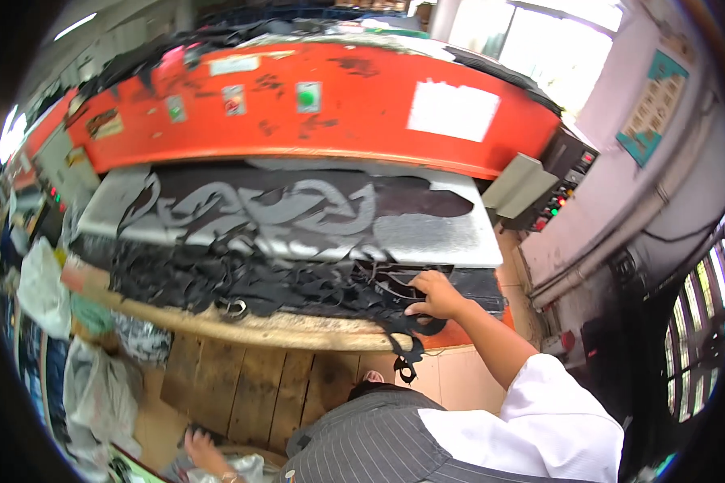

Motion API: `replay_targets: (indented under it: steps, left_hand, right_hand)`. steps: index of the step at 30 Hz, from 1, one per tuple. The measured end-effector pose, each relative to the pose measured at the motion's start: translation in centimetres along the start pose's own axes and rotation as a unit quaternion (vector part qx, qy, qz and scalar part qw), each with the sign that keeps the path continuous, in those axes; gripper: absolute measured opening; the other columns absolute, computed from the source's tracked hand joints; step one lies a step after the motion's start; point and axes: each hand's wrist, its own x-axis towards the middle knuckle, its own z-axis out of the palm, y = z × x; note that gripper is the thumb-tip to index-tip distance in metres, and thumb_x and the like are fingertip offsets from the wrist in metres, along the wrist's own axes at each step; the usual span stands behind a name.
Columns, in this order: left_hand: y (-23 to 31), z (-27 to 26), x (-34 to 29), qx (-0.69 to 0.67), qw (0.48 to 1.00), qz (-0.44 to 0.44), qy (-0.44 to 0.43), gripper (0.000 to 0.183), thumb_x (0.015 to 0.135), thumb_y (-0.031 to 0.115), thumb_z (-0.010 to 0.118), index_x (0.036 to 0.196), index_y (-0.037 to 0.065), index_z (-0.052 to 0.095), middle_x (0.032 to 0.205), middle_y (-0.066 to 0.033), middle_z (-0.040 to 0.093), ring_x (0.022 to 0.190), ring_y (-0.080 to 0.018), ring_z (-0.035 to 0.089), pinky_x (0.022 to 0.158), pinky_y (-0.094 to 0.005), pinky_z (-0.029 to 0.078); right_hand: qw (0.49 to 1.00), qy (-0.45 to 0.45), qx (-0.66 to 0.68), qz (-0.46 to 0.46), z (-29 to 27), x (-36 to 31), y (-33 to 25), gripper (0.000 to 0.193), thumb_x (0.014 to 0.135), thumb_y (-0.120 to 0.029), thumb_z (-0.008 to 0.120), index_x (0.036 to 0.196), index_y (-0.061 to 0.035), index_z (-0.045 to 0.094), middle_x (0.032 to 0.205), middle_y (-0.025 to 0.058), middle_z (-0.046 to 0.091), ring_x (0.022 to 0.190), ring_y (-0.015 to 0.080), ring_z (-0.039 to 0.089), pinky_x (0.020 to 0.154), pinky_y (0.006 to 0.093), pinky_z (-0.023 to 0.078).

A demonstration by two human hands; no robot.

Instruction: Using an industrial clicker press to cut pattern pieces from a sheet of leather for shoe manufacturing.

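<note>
My right hand (435, 295) is at the right end of the machine's front ledge, its thumb and fingers closed on black sheet scrap (406, 362). Part of this cut-out scrap dangles over the ledge's edge. To the left lies a tangled heap of black scraps (242, 278). Behind it, a dark sheet with curved cut-out openings (298, 201) is spread over the pale cutting bed (435, 236). Low at the left, my left hand (205, 455) is beside a dark object and a clear plastic bag (250, 467); its fingers are too blurred to read.
A red machine beam (354, 105) with buttons spans the bed. At its right stands a control box (552, 185) with lit buttons. White plastic bags (44, 290) crowd the left side. Wooden boards (250, 386) lie on the floor below the worn wooden ledge edge (298, 332).
</note>
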Motion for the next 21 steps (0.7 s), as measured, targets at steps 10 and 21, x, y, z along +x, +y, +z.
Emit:
replay_targets:
  steps: [10, 21]
  left_hand:
    - [15.4, 40.5, -10.7, 0.22, 0.749, 0.332, -0.529, 0.024, 0.085, 0.021, 0.066, 0.103, 0.004, 0.067, 0.09, -0.0162, 0.068, 0.081, -0.0319, 0.066, 0.072, -0.0364, 0.052]
    - [16.6, 44.2, -12.0, 0.359, 0.745, 0.154, -0.541, 0.036, 0.079, 0.024, 0.076, 0.106, 0.003, 0.068, 0.069, -0.0061, 0.064, 0.055, -0.013, 0.057, 0.055, -0.0265, 0.046]
  right_hand:
    - [0.985, 0.054, 0.161, -0.014, -9.5, 2.0, 6.8, 0.067, 0.068, -0.043, 0.081, 0.112, 0.0029, 0.061, 0.099, 0.015, 0.055, 0.101, 0.0341, 0.052, 0.091, 0.0408, 0.041]
    - [0.99, 0.138, -0.014, 0.032, -8.8, 17.4, 17.1, 0.058, 0.07, -0.041, 0.079, 0.109, -0.0012, 0.063, 0.104, 0.0132, 0.055, 0.106, 0.0312, 0.05, 0.096, 0.0416, 0.039]
